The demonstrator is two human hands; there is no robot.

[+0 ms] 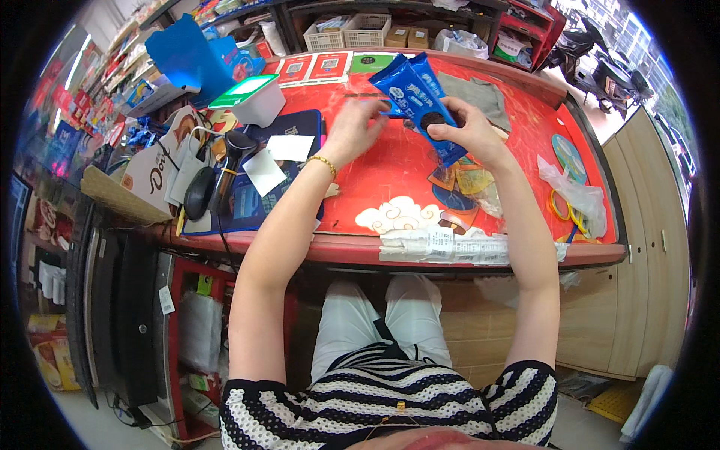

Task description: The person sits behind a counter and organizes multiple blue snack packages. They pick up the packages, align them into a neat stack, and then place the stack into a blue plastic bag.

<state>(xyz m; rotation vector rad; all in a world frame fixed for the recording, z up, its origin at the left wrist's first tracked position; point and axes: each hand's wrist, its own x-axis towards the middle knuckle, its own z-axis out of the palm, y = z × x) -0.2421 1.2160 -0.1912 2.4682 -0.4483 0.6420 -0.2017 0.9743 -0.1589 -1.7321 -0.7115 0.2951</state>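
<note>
My right hand (469,129) grips blue cookie packets (419,101), overlapping and tilted above the red counter (382,180); a dark round cookie is pictured on the front one. Left of them hovers my left hand (360,126), a gold bracelet on its wrist, its fingers bent. By its fingertips is another blue packet (394,109), partly hidden behind the held ones; whether the left hand touches it I cannot tell. A grey cloth (478,95) lies behind my right hand.
On the left are a barcode scanner (239,146), a black mouse (198,194), white paper slips (264,171) and a white tub with a green lid (253,101). At the right lie yellow-handled scissors (562,208) and a crumpled plastic bag (590,202).
</note>
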